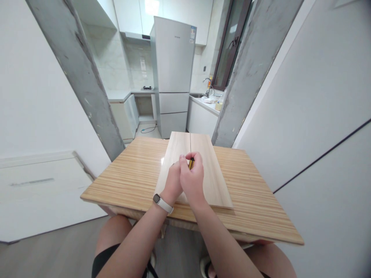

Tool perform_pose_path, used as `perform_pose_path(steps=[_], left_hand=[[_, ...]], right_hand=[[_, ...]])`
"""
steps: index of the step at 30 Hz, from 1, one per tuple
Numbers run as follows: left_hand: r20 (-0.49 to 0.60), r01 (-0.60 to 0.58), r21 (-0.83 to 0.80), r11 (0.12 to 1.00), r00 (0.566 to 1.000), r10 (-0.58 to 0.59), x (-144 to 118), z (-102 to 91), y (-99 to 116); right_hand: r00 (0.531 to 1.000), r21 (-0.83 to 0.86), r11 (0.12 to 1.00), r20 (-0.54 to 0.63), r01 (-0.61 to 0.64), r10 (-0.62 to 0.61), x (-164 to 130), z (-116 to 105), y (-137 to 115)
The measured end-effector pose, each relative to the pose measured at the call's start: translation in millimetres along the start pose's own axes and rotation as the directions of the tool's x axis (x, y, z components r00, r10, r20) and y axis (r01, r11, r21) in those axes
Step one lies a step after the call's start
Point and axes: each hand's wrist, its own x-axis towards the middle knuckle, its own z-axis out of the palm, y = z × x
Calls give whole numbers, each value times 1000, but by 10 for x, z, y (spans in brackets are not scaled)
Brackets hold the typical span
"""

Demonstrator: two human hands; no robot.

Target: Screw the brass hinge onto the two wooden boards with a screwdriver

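Note:
My right hand is closed around a small yellow-and-black striped object, possibly a pencil or a tool handle; most of it is covered by the fingers. Pressed against it from the left is my left hand, with a watch on a pale strap at the wrist. Its fingers curl in behind the right hand, so whatever they grip is hidden. Both hands are above a pale wooden board. A thin dark line runs lengthwise along the board's far part; I cannot tell whether it is a seam or a drawn line.
The board lies on a striped wood-grain table, its near end close to the front edge. Beyond stand a fridge and a counter with a tap. A white panel leans at the left. My knees are under the table.

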Motion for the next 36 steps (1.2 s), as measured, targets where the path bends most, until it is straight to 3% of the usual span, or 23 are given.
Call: perform_pose_path(steps=[5,9,11,14,16,17,18,20,23,26,29,36], left_hand=[[43,-23,-53,998,999,26,33,21,2],[182,35,-290,956,983,19,60,-88,-8],[251,72,-379,923,968,28,71,-117,-30],[260,100,-481,871,965,33,79,-85,-79],[235,112,-519,848,972,15,83,-39,-112],[226,120,-522,844,974,1,84,-19,-125],[219,128,-515,848,976,-14,86,-6,-136],[200,146,-476,867,978,-54,88,2,-150],[149,163,-413,896,983,-110,80,-14,-144],[73,122,-329,937,992,-103,57,-22,-99],[-3,69,-187,980,997,-71,29,-16,-21],[-37,6,104,995,999,-3,-7,-8,69]], right_hand=[[999,31,999,-41,-26,27,111,47,120],[970,193,961,182,-199,164,440,-27,251],[901,255,928,406,-273,154,606,-89,272],[684,278,893,728,-355,45,773,-170,275],[590,262,886,807,-383,16,812,-196,284],[587,261,887,809,-382,15,811,-199,293],[607,265,891,795,-369,15,799,-199,302],[691,270,915,723,-300,13,752,-193,315],[851,250,964,522,-95,-51,651,-195,293],[944,211,976,311,47,-113,528,-200,227],[984,171,985,166,39,-68,380,-163,164],[999,76,997,28,-21,19,200,56,187]])
